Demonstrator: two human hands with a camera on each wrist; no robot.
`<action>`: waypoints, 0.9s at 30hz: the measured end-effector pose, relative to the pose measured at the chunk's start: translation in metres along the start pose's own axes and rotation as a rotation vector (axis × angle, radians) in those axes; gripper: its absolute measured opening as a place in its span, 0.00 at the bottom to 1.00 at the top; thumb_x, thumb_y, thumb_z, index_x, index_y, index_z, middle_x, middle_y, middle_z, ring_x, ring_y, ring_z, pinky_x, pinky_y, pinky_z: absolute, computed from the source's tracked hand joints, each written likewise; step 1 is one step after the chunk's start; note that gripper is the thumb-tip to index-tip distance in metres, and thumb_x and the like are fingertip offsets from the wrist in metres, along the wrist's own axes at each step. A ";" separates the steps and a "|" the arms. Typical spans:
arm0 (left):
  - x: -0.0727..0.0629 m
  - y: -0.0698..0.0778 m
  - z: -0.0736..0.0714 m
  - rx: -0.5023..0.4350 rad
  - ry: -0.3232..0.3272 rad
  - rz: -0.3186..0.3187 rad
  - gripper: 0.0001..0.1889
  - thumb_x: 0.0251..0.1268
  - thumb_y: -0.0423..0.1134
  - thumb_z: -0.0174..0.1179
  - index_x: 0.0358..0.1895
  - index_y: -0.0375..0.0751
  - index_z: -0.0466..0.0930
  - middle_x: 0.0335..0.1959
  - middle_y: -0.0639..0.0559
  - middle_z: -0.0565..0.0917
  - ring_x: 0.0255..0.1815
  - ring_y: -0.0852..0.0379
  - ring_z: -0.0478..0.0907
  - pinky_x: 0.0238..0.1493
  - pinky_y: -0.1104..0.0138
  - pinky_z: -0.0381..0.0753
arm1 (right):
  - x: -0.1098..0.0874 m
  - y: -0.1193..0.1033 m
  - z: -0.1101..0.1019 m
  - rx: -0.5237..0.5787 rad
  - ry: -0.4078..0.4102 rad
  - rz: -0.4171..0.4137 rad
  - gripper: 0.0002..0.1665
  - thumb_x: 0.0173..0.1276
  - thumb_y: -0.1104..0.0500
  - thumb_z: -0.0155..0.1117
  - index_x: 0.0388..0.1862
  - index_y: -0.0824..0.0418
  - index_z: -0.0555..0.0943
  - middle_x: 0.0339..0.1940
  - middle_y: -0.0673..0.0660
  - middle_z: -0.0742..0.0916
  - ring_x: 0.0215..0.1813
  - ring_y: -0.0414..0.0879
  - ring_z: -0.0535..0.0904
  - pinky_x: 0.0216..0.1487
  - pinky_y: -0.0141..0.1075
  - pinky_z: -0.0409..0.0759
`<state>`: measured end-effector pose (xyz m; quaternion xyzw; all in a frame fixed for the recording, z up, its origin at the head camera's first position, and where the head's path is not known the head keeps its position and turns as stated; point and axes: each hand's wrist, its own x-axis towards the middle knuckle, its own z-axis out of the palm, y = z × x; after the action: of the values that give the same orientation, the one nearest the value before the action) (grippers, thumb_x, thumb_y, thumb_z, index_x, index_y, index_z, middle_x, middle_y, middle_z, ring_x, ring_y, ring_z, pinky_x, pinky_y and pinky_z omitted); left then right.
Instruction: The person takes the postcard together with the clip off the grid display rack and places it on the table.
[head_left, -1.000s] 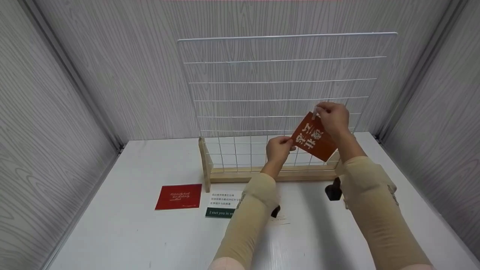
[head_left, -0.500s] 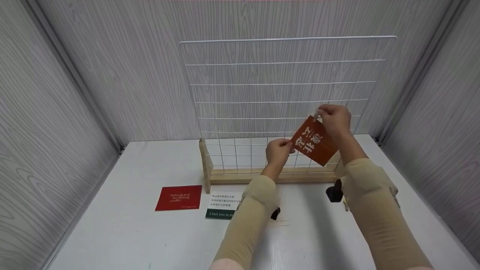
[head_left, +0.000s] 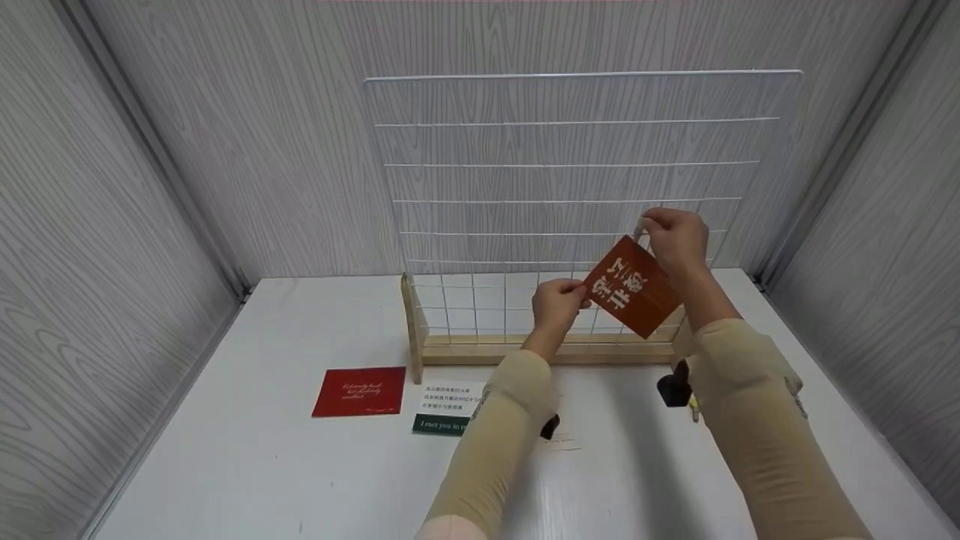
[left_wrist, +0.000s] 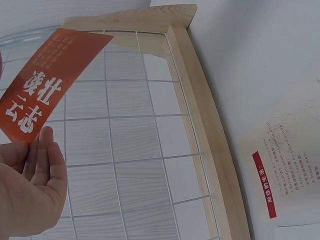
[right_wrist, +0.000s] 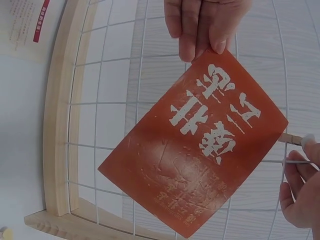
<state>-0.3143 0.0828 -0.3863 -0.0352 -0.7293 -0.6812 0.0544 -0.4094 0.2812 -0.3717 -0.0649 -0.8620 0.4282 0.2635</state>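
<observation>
An orange-red card point(head_left: 634, 286) with white characters is held tilted in front of the white wire grid point(head_left: 517, 161). My left hand point(head_left: 556, 304) pinches its left corner between thumb and fingers, seen closely in the left wrist view. At the upper corner, my right hand point(head_left: 679, 236) pinches a small wooden clip point(right_wrist: 292, 138) with a whitish round piece on it. The clip meets the card's corner; whether its jaws grip the card, I cannot tell. In the right wrist view, the right hand's fingers are beside the grid wires, and the whole card face shows.
The grid stands in a wooden base point(head_left: 547, 352). On the white table lie a red card point(head_left: 360, 391), a white and green card point(head_left: 442, 424) partly under the left sleeve, and a pale printed card point(left_wrist: 285, 150). A small yellow item point(head_left: 694, 409) lies by the right sleeve.
The card and right hand have shifted slightly right and down. The card has turned a little, and its clip shows more clearly. My left hand keeps its pinch in almost the same place.
</observation>
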 end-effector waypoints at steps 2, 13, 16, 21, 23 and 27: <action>0.001 0.000 0.000 0.004 -0.008 -0.003 0.05 0.55 0.30 0.56 0.32 0.33 0.80 0.23 0.49 0.80 0.23 0.58 0.79 0.24 0.71 0.75 | -0.001 -0.001 -0.001 0.007 0.005 0.003 0.15 0.62 0.46 0.52 0.39 0.51 0.80 0.35 0.48 0.80 0.37 0.42 0.71 0.35 0.37 0.69; 0.000 0.001 0.000 0.008 -0.010 0.005 0.05 0.55 0.30 0.57 0.31 0.34 0.81 0.23 0.50 0.81 0.23 0.57 0.79 0.23 0.72 0.74 | -0.013 -0.013 -0.009 -0.006 0.037 -0.066 0.15 0.61 0.47 0.53 0.41 0.52 0.80 0.36 0.49 0.81 0.38 0.40 0.72 0.35 0.33 0.70; -0.002 0.001 -0.001 -0.005 -0.016 0.000 0.05 0.55 0.30 0.56 0.32 0.33 0.80 0.24 0.49 0.81 0.24 0.55 0.79 0.22 0.73 0.74 | -0.036 -0.045 -0.024 0.024 0.023 -0.071 0.14 0.62 0.53 0.54 0.41 0.58 0.80 0.38 0.54 0.81 0.38 0.43 0.73 0.32 0.33 0.69; -0.003 0.001 -0.003 -0.005 -0.024 -0.001 0.05 0.55 0.30 0.56 0.32 0.32 0.80 0.24 0.49 0.81 0.24 0.55 0.79 0.23 0.72 0.74 | -0.066 -0.086 -0.043 0.060 0.026 -0.096 0.13 0.62 0.59 0.55 0.40 0.66 0.79 0.38 0.59 0.81 0.38 0.47 0.73 0.35 0.32 0.69; -0.003 0.000 -0.003 0.003 -0.022 -0.007 0.05 0.55 0.30 0.56 0.33 0.32 0.80 0.24 0.49 0.81 0.24 0.56 0.79 0.23 0.72 0.74 | -0.069 -0.088 -0.045 0.041 0.036 -0.106 0.13 0.62 0.59 0.54 0.41 0.65 0.79 0.39 0.59 0.81 0.37 0.46 0.73 0.35 0.30 0.69; -0.002 -0.001 -0.002 0.020 -0.022 -0.018 0.06 0.56 0.30 0.55 0.34 0.32 0.80 0.25 0.50 0.80 0.24 0.56 0.79 0.24 0.72 0.74 | -0.071 -0.086 -0.046 -0.004 0.070 -0.137 0.12 0.63 0.60 0.54 0.42 0.64 0.79 0.38 0.58 0.82 0.35 0.44 0.72 0.32 0.28 0.67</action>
<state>-0.3123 0.0808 -0.3879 -0.0353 -0.7368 -0.6740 0.0405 -0.3160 0.2359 -0.3110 -0.0214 -0.8554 0.4051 0.3221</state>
